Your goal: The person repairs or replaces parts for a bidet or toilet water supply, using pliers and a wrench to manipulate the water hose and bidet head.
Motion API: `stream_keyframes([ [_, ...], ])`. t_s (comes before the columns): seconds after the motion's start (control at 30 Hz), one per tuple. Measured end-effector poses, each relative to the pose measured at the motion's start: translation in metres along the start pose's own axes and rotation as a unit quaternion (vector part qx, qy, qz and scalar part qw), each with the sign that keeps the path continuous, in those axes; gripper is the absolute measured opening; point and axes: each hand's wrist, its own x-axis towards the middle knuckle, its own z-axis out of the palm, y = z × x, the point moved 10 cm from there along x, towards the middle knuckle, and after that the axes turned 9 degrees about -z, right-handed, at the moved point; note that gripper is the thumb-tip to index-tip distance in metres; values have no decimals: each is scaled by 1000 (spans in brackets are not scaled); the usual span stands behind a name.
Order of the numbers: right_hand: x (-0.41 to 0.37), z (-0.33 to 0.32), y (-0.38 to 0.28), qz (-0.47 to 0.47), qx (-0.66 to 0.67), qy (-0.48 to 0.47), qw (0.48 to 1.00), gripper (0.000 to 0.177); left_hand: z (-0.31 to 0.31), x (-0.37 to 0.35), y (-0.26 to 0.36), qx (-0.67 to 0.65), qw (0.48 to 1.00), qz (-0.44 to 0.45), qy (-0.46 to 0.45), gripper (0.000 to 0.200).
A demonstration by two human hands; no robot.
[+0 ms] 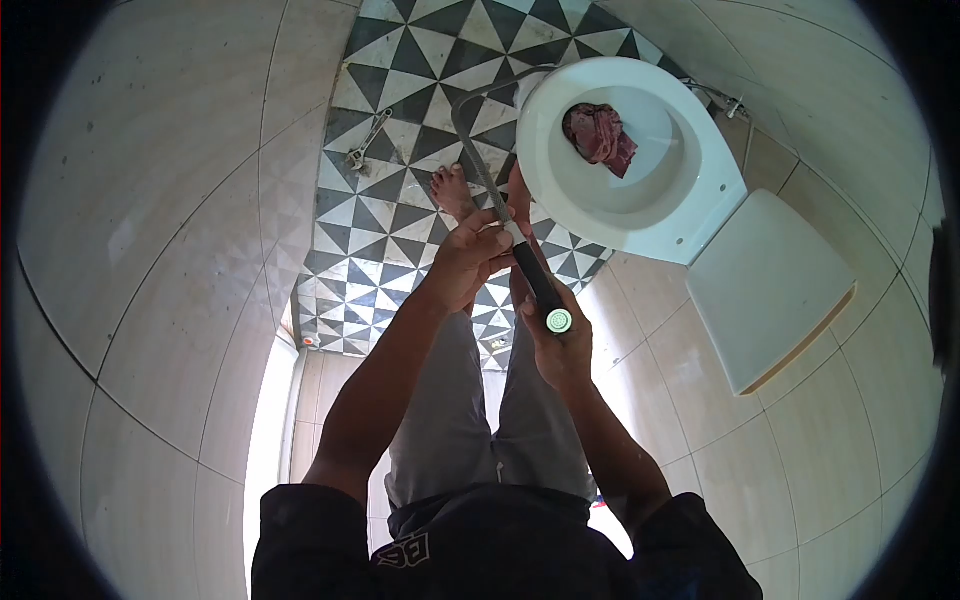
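Note:
In the head view, a hand-held bidet sprayer [540, 280] with a black handle and a round, green-and-white spray face is held slantwise in front of my legs. My left hand [468, 262] is closed around the joint where the grey flexible hose [480, 160] meets the handle. Wrapped about the handle, near the spray face, is my right hand [562, 350]; some of its fingers are hidden behind it. The hose runs up from my left hand and bends toward the far side of the white toilet bowl [545, 175].
A crumpled maroon cloth [600, 138] lies inside the bowl. The white cistern [770, 290] stands at right, with a small metal valve [735, 106] on the wall. An adjustable wrench [370, 142] rests on the patterned floor [400, 60]. Tiled walls close in on both sides.

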Motion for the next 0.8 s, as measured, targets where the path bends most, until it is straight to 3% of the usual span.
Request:
stream_keyframes([
  [0.1,-6,11,20,7,19,0,1000,47,-32,13,-15,60,998,-3,31,33],
  [0.17,-9,11,24,-33,-42,25,998,48,-57,19,-37,141,982,-83,95,34],
  [0.2,-9,13,24,-34,-41,25,998,48,-54,17,-34,142,982,-82,95,34],
  [0.27,-13,11,22,-46,-39,45,997,49,-23,5,-23,-53,997,-48,14,34],
  [0.43,-20,17,38,8,36,24,999,49,-29,4,-28,-10,1000,-6,-16,37],
  [0.5,-23,18,20,-30,-20,22,999,49,-64,14,-48,122,987,-65,77,41],
  [0.53,-25,18,15,-82,-106,14,991,49,-50,11,-42,124,987,-63,76,41],
  [0.63,-32,18,23,-63,-70,17,995,48,-42,2,-42,162,975,-73,130,42],
  [0.7,-34,13,28,-57,-35,33,997,48,-25,3,-45,-84,996,-19,-32,41],
  [0.8,-42,17,42,48,124,13,991,44,-33,-4,-54,-32,999,6,-36,41],
])
